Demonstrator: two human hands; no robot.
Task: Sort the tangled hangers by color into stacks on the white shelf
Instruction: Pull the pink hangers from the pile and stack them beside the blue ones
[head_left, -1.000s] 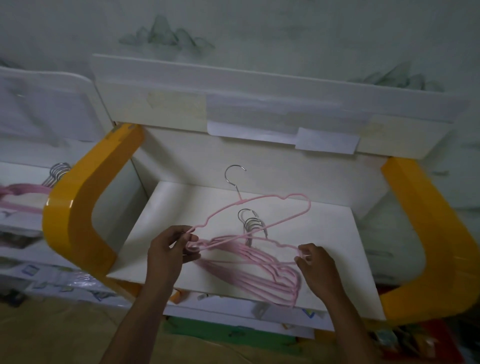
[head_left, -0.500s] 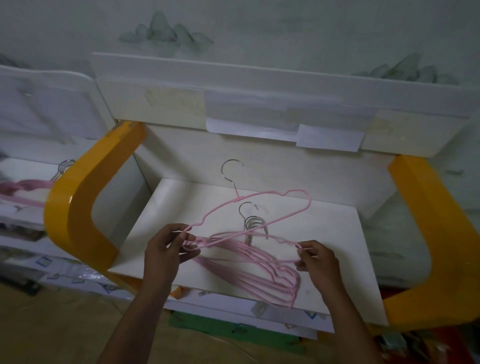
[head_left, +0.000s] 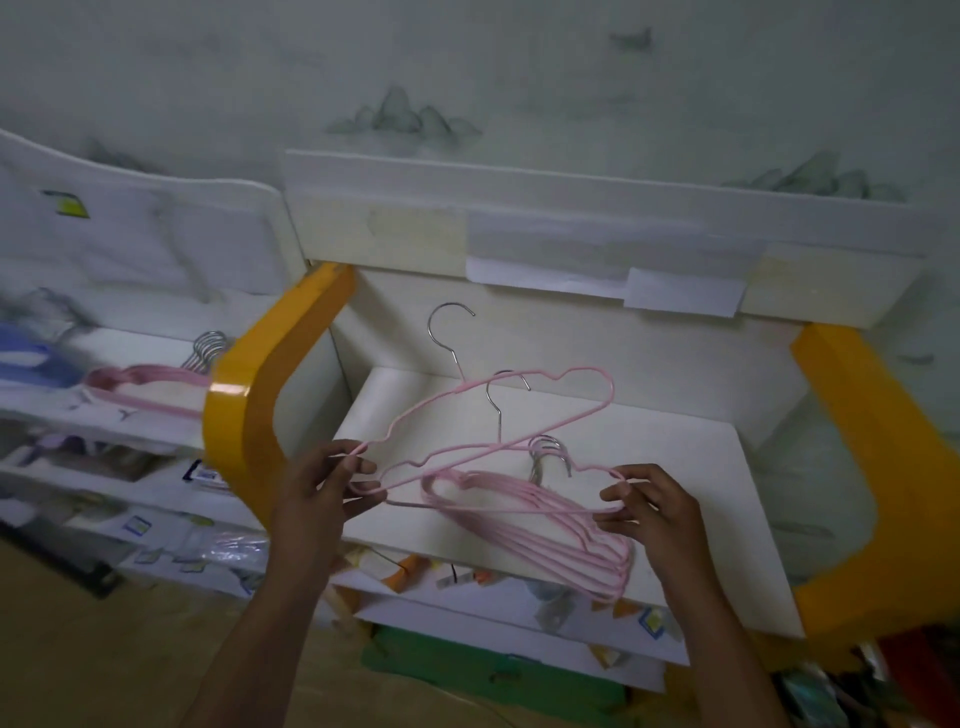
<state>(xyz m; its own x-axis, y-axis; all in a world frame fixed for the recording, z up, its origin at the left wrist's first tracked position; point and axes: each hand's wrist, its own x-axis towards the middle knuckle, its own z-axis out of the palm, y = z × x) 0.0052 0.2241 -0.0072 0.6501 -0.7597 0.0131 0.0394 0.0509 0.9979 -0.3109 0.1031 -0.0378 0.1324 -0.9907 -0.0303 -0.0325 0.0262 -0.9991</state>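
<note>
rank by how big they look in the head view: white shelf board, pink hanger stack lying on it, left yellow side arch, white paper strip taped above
1. white shelf board
2. left yellow side arch
3. pink hanger stack
4. white paper strip

The arch sits nearer the camera, so its lead over the stack is unsure.

A home room, likely a child's: mountain-print wallpaper (head_left: 400, 111) beyond the hands, a white shelf (head_left: 675, 467) with yellow side panels (head_left: 270, 389).

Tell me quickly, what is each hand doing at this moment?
Left hand: pinches the end of a raised pink hanger.
Right hand: pinches the end of another pink hanger above the pink stack.
</note>
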